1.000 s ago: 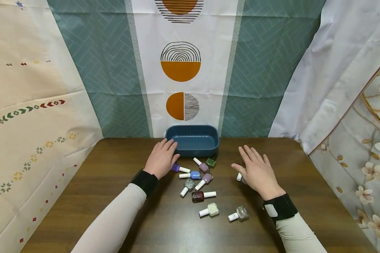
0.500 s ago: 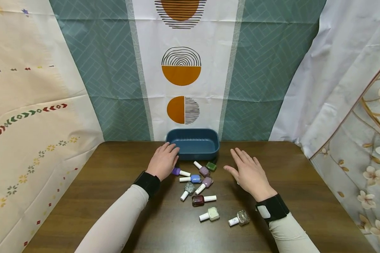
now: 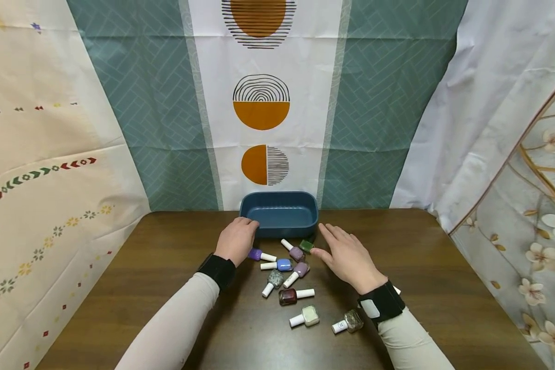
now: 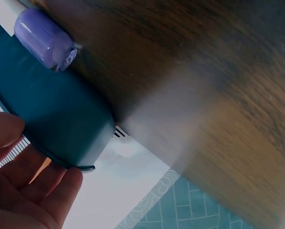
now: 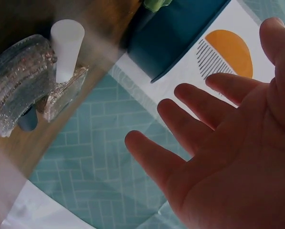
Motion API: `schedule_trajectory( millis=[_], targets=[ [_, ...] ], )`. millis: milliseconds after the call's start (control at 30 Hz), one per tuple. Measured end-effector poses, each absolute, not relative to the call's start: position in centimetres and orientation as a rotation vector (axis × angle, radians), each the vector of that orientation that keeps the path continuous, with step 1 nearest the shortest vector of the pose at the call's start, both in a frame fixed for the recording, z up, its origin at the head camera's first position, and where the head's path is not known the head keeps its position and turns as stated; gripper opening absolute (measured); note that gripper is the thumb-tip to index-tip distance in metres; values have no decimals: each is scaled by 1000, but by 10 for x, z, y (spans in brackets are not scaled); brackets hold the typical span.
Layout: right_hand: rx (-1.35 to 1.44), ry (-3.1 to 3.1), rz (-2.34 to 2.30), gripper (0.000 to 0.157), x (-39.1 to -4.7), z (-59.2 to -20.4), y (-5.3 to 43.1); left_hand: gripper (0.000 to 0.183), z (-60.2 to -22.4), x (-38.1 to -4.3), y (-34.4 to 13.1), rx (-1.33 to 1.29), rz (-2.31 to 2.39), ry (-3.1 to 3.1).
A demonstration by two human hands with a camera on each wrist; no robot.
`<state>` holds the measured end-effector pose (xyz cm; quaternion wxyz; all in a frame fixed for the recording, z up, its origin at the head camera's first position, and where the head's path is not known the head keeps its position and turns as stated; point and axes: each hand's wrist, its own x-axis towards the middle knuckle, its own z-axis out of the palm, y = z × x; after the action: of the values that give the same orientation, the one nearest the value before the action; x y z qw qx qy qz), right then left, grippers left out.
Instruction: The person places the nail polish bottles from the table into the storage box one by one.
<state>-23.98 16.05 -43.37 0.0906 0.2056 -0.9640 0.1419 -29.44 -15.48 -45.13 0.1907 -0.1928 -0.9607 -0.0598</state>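
Head view: I see the right hand (image 3: 349, 259) has swung left since a second ago, now near the lower right corner of the bin (image 3: 279, 233), fingers straight and holding nothing, by the green bottle (image 3: 307, 246). The bin still sits mid-frame at the table (image 3: 176, 252)'s back edge. I find the left hand (image 3: 236, 242) at its left side, fingers more bent than before; whether they grip, I cannot tell

Cloth-screened tabletop booth, wider premises indeterminable: brown wood-grain table (image 3: 444, 277); teal-and-white printed fabric (image 3: 263, 136) hangs behind far edge; cream patterned cloth (image 3: 51, 205), left edge; white floral-printed cloth (image 3: 518, 226), right edge.
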Motion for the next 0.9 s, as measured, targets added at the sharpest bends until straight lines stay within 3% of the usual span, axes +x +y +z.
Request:
schedule_trajectory(
  millis=[467, 900],
  targets=[
    [852, -2826, 247, 71, -271, -437, 161, 19, -457, -286, -157, -505, -158, -2737],
    [949, -2621, 212, 35, -302, -437, 153, 17, -454, -285, -152, -532, -161, -2688]
  ],
)
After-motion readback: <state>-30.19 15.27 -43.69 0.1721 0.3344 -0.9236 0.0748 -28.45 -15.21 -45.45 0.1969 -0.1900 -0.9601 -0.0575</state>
